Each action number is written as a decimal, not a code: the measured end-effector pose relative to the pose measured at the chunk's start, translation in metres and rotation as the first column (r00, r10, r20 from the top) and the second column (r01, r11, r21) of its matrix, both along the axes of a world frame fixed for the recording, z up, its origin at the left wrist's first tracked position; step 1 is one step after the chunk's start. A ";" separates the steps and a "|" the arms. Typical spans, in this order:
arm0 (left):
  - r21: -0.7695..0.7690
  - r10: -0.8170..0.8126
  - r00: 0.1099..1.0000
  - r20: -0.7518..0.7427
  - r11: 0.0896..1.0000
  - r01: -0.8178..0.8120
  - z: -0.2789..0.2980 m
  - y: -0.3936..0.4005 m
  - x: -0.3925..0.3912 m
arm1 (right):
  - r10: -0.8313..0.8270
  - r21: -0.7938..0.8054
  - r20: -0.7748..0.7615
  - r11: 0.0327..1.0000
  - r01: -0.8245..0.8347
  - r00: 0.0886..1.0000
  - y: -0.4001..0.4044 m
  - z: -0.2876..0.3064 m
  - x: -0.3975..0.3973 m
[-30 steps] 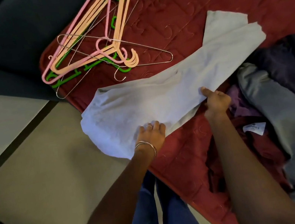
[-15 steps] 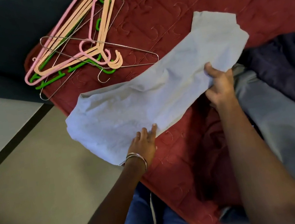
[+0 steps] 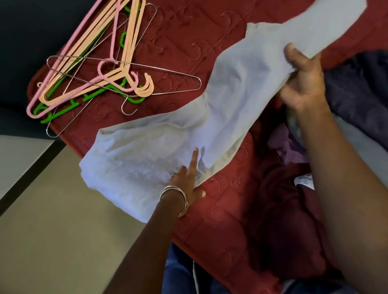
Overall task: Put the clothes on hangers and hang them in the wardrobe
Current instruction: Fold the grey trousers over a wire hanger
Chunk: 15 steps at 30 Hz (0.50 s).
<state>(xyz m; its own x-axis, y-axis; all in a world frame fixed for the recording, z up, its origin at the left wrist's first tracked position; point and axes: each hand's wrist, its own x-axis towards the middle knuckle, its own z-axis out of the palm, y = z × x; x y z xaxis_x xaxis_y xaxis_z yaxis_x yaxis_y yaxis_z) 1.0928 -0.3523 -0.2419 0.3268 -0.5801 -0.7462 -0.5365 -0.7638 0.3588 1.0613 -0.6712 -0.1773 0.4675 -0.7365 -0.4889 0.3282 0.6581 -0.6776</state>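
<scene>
- Pale grey cotton, the garment stretches diagonally across the red quilted bed, between our hands.
- Our right hand clenches its far end; our left hand lies loose on the near end, one finger straight.
- Plastic and wire hangers lie beyond, nearer our left hand.

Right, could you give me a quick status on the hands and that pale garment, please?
Right hand grips the pale grey garment, lifted off the red quilt. Left hand rests on its lower end, finger straight. Hangers untouched, piled beside it.
</scene>
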 end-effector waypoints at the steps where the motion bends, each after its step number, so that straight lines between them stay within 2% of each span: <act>1: 0.034 -0.010 0.999 0.032 0.999 0.009 0.001 -0.004 -0.003 | 0.018 0.030 -0.104 0.999 -0.015 0.994 0.001 -0.003 -0.002; 2: 0.068 -0.022 0.998 0.064 0.998 0.018 0.002 -0.008 -0.007 | 0.056 0.085 -0.252 0.996 -0.036 0.966 0.007 -0.008 -0.005; 3: 0.106 -0.036 0.995 0.093 0.994 0.026 0.002 -0.012 -0.011 | 0.130 0.138 -0.421 0.987 -0.078 0.898 0.020 -0.014 -0.011; 5: 0.172 -0.042 0.990 0.133 0.985 0.019 0.002 -0.017 -0.019 | 0.297 0.236 -0.670 0.954 -0.184 0.680 0.060 -0.035 -0.026; 6: 0.191 -0.040 0.988 0.146 0.982 0.012 0.001 -0.018 -0.022 | 0.354 0.271 -0.728 0.935 -0.229 0.588 0.082 -0.044 -0.033; 7: 0.196 -0.044 0.986 0.161 0.981 0.011 0.001 -0.018 -0.023 | 0.389 0.305 -0.729 0.921 -0.242 0.564 0.104 -0.051 -0.039; 9: 0.182 -0.056 0.981 0.188 0.983 0.021 -0.001 -0.016 -0.023 | 0.401 0.359 -0.662 0.911 -0.203 0.633 0.131 -0.057 -0.046; 12: 0.123 0.011 0.976 0.215 0.992 -0.038 -0.004 -0.013 -0.017 | 0.358 0.441 -0.446 0.885 -0.146 0.820 0.132 -0.050 -0.040; 13: 0.096 0.038 0.975 0.218 0.994 -0.060 -0.004 -0.013 -0.015 | 0.334 0.441 -0.348 0.883 -0.161 0.876 0.127 -0.045 -0.035; 15: 0.054 0.072 0.978 0.195 0.995 -0.084 -0.005 -0.012 -0.010 | 0.309 0.377 -0.207 0.901 -0.216 0.928 0.115 -0.035 -0.020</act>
<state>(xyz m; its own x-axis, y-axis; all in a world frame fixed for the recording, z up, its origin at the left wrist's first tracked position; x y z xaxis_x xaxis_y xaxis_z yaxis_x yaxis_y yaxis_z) 1.0826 -0.3645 -0.2464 0.5103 -0.5023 -0.6981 -0.5290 -0.8233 0.2057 1.0411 -0.5560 -0.2123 0.4447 -0.3694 -0.8160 -0.0431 0.9011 -0.4315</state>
